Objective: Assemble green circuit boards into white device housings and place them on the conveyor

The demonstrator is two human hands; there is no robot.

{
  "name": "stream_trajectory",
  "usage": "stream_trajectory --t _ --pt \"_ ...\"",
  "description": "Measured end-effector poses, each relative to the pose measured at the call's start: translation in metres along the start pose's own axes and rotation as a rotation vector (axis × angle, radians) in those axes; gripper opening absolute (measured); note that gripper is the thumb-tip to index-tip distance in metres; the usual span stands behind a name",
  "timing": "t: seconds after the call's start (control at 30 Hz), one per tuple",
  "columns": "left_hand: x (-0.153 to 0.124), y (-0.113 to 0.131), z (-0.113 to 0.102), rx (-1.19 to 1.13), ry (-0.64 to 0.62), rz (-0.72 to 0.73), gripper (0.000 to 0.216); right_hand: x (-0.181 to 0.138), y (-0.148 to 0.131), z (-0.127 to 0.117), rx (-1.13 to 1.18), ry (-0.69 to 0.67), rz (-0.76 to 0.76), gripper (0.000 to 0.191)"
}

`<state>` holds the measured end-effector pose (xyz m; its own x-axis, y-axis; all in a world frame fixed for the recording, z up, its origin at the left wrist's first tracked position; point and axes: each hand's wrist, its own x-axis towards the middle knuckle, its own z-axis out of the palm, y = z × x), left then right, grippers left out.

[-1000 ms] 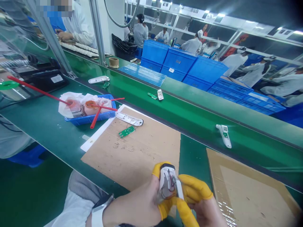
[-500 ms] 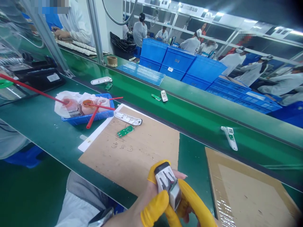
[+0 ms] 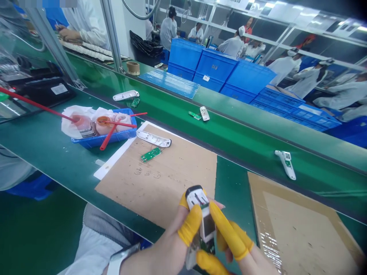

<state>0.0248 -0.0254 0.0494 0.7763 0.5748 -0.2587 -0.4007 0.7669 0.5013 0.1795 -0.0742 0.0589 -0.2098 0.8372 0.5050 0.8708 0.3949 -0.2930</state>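
Near the bottom centre, my left hand (image 3: 187,229), with yellow finger covers, is wrapped around a white handheld device (image 3: 208,227). The device has a black rounded end, a small dark display and a green board showing at its opening. My right hand (image 3: 233,238), also in yellow finger covers, grips the device from the right, its fingers pressed along the display. The fingers hide part of the lower body. Beyond my hands, an open white housing half (image 3: 154,138) lies on a cardboard sheet (image 3: 177,183), wired to a green circuit board (image 3: 151,154).
A blue tray (image 3: 97,142) holds jars and red sticks at left. Housing parts (image 3: 126,95) and a white device (image 3: 286,165) lie on the green belt (image 3: 243,141). Another cardboard piece (image 3: 298,229) lies at right. Blue crates (image 3: 216,68) and co-workers (image 3: 169,32) are beyond.
The device has turned in my hands, so its display faces up more. My right fingers have shifted onto its edge. Parts on the belt have moved slightly right.
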Motion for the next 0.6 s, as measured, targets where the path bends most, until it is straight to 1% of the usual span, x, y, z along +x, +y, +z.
stream_trajectory --t 0.07,0.13,0.2,0.3,0.43,0.5,0.6 --pt "0.006 -0.002 0.003 -0.082 0.015 0.043 0.052 0.004 0.007 -0.005 -0.012 -0.034 -0.061 0.047" --pt "0.011 -0.001 0.008 -0.136 0.028 0.049 0.051 0.006 0.011 -0.008 -0.051 0.012 -0.101 0.044" --pt "0.013 0.002 0.012 -0.19 0.026 0.02 0.054 0.007 0.013 -0.01 -0.095 0.033 -0.148 0.036" --pt "0.013 0.007 0.016 -0.209 0.044 -0.036 0.056 0.007 0.014 -0.009 -0.103 0.001 -0.185 0.03" --pt "0.012 0.009 0.016 -0.179 0.092 -0.072 0.06 0.006 0.019 -0.006 -0.052 0.02 -0.22 0.045" --pt "0.012 0.008 0.016 -0.167 0.086 -0.094 0.061 0.005 0.02 -0.006 -0.011 0.014 -0.201 0.051" --pt "0.012 0.008 0.016 -0.145 0.05 -0.104 0.06 0.005 0.02 -0.007 0.04 0.0 -0.169 0.054"
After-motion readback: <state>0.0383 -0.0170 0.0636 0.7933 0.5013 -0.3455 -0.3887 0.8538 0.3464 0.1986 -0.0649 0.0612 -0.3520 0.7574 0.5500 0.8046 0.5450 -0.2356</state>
